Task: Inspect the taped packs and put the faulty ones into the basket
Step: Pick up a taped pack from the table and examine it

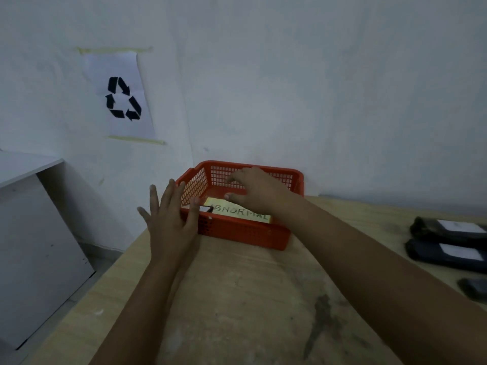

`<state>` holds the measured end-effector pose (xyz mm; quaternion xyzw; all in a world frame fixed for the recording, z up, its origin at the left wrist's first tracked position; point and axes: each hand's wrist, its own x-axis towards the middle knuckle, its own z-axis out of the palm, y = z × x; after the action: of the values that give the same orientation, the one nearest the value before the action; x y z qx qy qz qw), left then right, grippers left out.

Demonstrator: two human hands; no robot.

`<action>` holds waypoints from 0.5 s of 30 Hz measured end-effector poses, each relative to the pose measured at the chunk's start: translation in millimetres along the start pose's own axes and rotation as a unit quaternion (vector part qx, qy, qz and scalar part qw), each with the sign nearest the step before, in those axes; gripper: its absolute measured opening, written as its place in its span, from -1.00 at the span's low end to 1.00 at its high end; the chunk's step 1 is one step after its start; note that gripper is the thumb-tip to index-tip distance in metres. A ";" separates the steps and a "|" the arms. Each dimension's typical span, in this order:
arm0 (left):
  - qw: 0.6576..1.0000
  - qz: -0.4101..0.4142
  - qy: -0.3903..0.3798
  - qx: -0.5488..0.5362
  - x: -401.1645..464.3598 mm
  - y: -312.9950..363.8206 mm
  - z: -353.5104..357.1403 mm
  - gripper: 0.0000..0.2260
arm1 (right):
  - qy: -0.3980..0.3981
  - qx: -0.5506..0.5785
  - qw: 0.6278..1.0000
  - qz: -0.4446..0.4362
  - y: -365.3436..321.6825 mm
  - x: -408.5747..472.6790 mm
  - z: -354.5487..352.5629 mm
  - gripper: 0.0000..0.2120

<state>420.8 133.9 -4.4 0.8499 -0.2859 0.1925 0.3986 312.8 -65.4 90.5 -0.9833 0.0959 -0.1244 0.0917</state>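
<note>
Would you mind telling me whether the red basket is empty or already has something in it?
Not empty: the red basket holds a yellow label reading ABNORMAL and a small dark item near its left wall. The right hand hides the rest.

The right hand (253,189) covers part of the basket (245,233) floor and far wall; the yellow label (242,213) is partly masked, some letters unclear; a dark pack (207,208) under the left hand (171,219) thumb shows one corner only; the dark packs (448,241) at the worktop (237,299) right edge are cropped by the frame.
</note>
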 end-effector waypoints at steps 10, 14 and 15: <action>0.978 0.139 -0.121 0.098 -6.3 118.4 12.4 -0.21 | 0.064 -0.101 0.992 0.045 59.9 -109.0 -39.6 -0.36; 0.962 0.179 -0.169 0.114 -25.4 169.3 28.4 -0.14 | 0.049 -0.128 0.985 0.101 96.0 -165.1 -56.2 -0.34; 0.959 0.186 -0.180 0.115 -31.4 183.2 31.8 -0.14 | 0.045 -0.131 0.984 0.116 105.5 -180.7 -60.7 -0.34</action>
<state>282.9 24.3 62.9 0.8421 -0.4822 0.1389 0.1977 107.6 -138.5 85.7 -0.9624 0.2290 -0.1431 -0.0282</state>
